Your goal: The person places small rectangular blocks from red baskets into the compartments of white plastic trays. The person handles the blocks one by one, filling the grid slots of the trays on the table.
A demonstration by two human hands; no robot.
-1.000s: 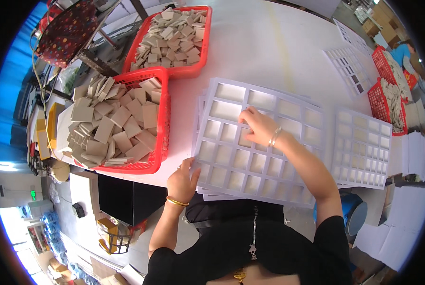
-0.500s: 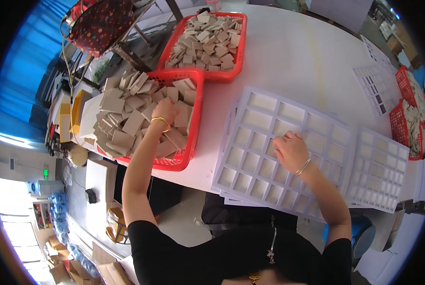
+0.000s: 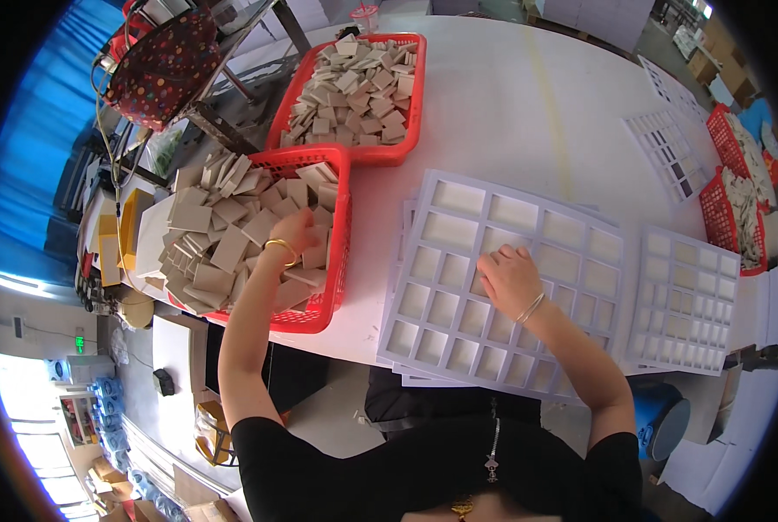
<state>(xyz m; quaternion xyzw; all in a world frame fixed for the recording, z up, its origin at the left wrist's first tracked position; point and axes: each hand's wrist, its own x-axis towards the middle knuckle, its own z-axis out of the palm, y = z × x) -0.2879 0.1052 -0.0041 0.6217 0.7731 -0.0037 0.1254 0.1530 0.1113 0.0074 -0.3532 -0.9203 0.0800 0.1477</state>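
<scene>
My left hand (image 3: pixel 295 233), with a gold bangle at its wrist, reaches into the near red basket (image 3: pixel 340 252) among beige rectangular tiles (image 3: pixel 230 249). Its fingertips point down between the pieces and are mostly hidden. Over the middle of a white compartment tray (image 3: pixel 415 277) is my right hand (image 3: pixel 509 280), its fingers curled and closed. Whatever they might hold is out of sight beneath the hand. Pale flat inserts show inside many of the tray's compartments. More trays lie stacked under it, their edges sticking out.
A second red basket (image 3: pixel 413 113) of small tiles stands behind the near one. Another compartment tray (image 3: pixel 686 300) lies at the right. Farther back are a chart-like panel (image 3: pixel 665 152) and red baskets (image 3: pixel 737 226) of pale pieces. A metal rack (image 3: pixel 219 126) borders the far left.
The whole view has shifted slightly, moving the baskets and trays left in the picture. My left hand stays in the near basket, and my right hand stays over the tray.
</scene>
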